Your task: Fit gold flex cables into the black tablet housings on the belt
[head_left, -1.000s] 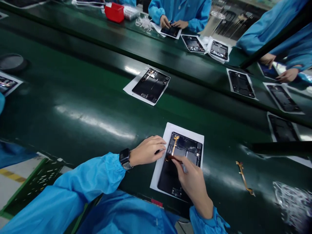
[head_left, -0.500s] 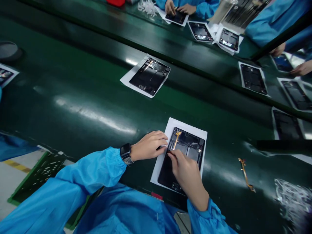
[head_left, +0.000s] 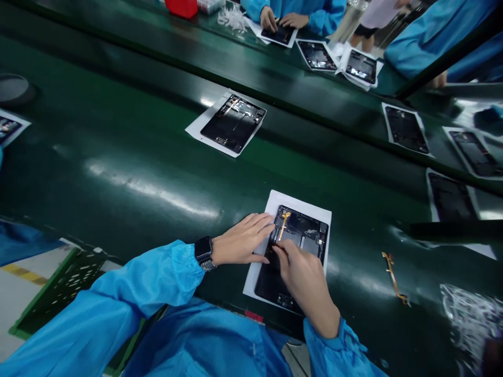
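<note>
The open tablet [head_left: 293, 251] lay face down on a white sheet of paper [head_left: 302, 201], on the near edge of the dark green table [head_left: 129, 157], right in front of the person. The paper probably kept the tablet's underside off the table and gave it a clean place to rest. Inside the tablet, near its far left corner, a thin orange ribbon cable [head_left: 283, 224] ran lengthways along the black parts.

The left hand [head_left: 239, 243] lay flat and spread, fingers stretched out, with the fingertips pressing on the left edge of the tablet and the paper beside it. It grasped nothing; it looked to be there to pin the tablet down so it could not slide. A dark watch [head_left: 203, 251] sat on that wrist, above a blue sleeve [head_left: 149, 277].

The right hand [head_left: 304, 277] rested over the near half of the tablet, loosely curled, with the forefinger and thumb brought together at the near end of the ribbon cable. Whether they pinched the cable or only pressed it down could not be told.

A second loose ribbon cable [head_left: 394, 278] lay on the table to the right, well apart. Another tablet on paper [head_left: 232, 123] lay farther off, and other people's hands [head_left: 281, 20] worked at the far side.
</note>
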`<state>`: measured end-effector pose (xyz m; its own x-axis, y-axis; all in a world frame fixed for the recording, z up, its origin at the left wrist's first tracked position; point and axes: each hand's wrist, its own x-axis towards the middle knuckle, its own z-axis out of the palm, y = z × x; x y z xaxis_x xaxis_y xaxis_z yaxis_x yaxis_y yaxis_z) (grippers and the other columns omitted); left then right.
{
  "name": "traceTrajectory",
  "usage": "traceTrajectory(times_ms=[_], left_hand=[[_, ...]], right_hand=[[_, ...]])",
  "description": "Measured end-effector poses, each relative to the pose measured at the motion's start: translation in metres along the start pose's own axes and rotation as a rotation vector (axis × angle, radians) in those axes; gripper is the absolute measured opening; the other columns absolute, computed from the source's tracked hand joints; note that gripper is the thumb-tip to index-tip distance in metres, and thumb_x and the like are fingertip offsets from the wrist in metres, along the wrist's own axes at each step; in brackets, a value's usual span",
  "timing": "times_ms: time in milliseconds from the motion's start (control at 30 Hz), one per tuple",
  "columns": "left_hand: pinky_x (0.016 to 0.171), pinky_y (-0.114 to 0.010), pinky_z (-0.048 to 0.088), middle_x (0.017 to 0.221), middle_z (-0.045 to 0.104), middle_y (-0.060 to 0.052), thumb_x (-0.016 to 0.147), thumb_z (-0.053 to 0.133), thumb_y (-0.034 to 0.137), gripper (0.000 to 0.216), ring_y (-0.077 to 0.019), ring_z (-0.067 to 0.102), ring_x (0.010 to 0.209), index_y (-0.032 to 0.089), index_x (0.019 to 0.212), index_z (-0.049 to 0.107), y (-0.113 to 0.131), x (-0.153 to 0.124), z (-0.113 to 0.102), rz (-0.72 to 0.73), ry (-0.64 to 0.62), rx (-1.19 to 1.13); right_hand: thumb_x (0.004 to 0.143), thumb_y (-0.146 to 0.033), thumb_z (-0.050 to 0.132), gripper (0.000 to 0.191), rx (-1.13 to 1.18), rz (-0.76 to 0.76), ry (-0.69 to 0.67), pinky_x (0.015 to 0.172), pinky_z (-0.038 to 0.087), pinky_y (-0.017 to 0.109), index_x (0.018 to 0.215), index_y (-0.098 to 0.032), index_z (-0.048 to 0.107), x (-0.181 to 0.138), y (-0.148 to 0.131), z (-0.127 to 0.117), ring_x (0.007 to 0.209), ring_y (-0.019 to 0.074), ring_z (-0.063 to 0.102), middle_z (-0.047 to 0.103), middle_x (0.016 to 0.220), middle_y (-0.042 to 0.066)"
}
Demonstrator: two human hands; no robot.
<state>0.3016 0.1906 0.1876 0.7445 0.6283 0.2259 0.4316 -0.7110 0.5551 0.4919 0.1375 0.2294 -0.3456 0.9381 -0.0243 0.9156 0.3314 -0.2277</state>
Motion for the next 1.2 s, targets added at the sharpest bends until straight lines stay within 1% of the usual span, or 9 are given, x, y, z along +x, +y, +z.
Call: traceTrajectory(times_ms=[133, 267, 400, 533, 667, 767, 900, 1067, 1200], left_hand=[[0.115, -0.051, 0.028, 0.146, 0.038, -0.023, 0.079, 0.075, 0.045, 0.082, -0.0342, 0.027, 0.143, 0.011, 0.14, 0.032, 0.0, 0.0, -0.001, 0.003, -0.002, 0.005], [0.114, -0.052, 0.029, 0.149, 0.034, -0.022, 0.079, 0.075, 0.042, 0.081, -0.0349, 0.028, 0.142, 0.014, 0.143, 0.033, 0.003, -0.001, -0.002, 0.012, 0.005, 0.031], [0.113, -0.059, 0.027, 0.153, 0.029, -0.019, 0.085, 0.067, 0.046, 0.061, -0.0372, 0.025, 0.142, 0.019, 0.136, 0.045, 0.008, 0.001, 0.002, 0.056, -0.041, 0.113], [0.114, -0.057, 0.027, 0.15, 0.035, -0.018, 0.09, 0.061, 0.046, 0.05, -0.0362, 0.026, 0.142, 0.016, 0.129, 0.052, 0.017, 0.004, 0.002, 0.067, -0.057, 0.153], [0.114, -0.056, 0.028, 0.148, 0.038, -0.017, 0.094, 0.054, 0.045, 0.043, -0.0338, 0.028, 0.142, 0.016, 0.125, 0.056, 0.021, 0.004, -0.001, 0.058, -0.067, 0.153], [0.113, -0.057, 0.029, 0.148, 0.038, -0.016, 0.095, 0.053, 0.043, 0.044, -0.0331, 0.029, 0.141, 0.017, 0.13, 0.052, 0.022, 0.005, 0.0, 0.023, -0.064, 0.199], [0.113, -0.055, 0.031, 0.148, 0.038, -0.017, 0.094, 0.055, 0.04, 0.043, -0.0326, 0.03, 0.141, 0.016, 0.13, 0.051, 0.019, 0.012, 0.0, 0.033, -0.032, 0.249], [0.111, -0.049, 0.035, 0.141, 0.046, -0.014, 0.098, 0.047, 0.027, 0.029, -0.0278, 0.038, 0.135, 0.016, 0.124, 0.053, -0.006, 0.052, -0.005, -0.013, 0.115, 0.256], [0.101, -0.045, 0.042, 0.127, 0.056, -0.012, 0.095, 0.052, 0.029, 0.032, -0.0272, 0.05, 0.12, 0.016, 0.124, 0.053, -0.023, 0.105, -0.011, -0.086, 0.018, 0.269]], right_hand=[[0.099, -0.019, 0.037, 0.024, 0.028, -0.01, 0.003, 0.049, 0.035, 0.027, 0.09, -0.017, 0.059, 0.004, -0.005, 0.002, 0.058, 0.0201, 0.064, 0.068, 0.074, 0.008], [0.098, -0.026, 0.045, 0.02, 0.289, 0.058, 0.073, 0.062, 0.048, 0.03, 0.098, -0.019, 0.064, -0.001, 0.014, -0.005, 0.072, 0.0217, 0.068, 0.072, 0.087, 0.007], [0.089, -0.035, 0.063, 0.017, 0.603, 0.339, 0.386, 0.079, 0.054, 0.036, 0.096, -0.021, 0.068, -0.011, 0.044, -0.02, 0.086, 0.0241, 0.069, 0.072, 0.094, 0.007], [0.081, -0.029, 0.07, 0.017, 1.154, 0.506, 0.623, 0.085, 0.054, 0.043, 0.095, -0.02, 0.067, -0.018, 0.078, -0.025, 0.091, 0.0257, 0.069, 0.071, 0.093, 0.007], [0.079, -0.03, 0.064, 0.01, 1.502, 0.556, 0.685, 0.07, 0.057, 0.037, 0.085, -0.022, 0.063, -0.021, 0.119, -0.019, 0.077, 0.0197, 0.066, 0.064, 0.079, 0.001], [0.076, -0.033, 0.063, 0.013, 1.567, 0.623, 0.62, 0.044, 0.044, 0.025, 0.075, -0.022, 0.058, -0.021, 0.141, -0.02, 0.05, 0.012, 0.048, 0.044, 0.059, -0.005], [0.071, -0.036, 0.069, 0.021, 1.333, 0.699, 0.592, 0.037, 0.024, 0.021, 0.082, -0.019, 0.064, -0.026, 0.174, -0.034, 0.042, 0.0081, 0.031, 0.038, 0.055, -0.008], [0.071, -0.041, 0.065, 0.024, 0.502, 0.73, 0.556, 0.048, 0.036, 0.027, 0.079, -0.018, 0.067, -0.049, 0.242, -0.046, 0.054, 0.0174, 0.053, 0.057, 0.059, 0.0], [0.073, -0.032, 0.061, 0.02, 0.262, 0.834, 0.336, 0.056, 0.038, 0.028, 0.087, -0.019, 0.066, -0.059, 0.268, -0.035, 0.061, 0.0186, 0.058, 0.064, 0.071, 0.002]])
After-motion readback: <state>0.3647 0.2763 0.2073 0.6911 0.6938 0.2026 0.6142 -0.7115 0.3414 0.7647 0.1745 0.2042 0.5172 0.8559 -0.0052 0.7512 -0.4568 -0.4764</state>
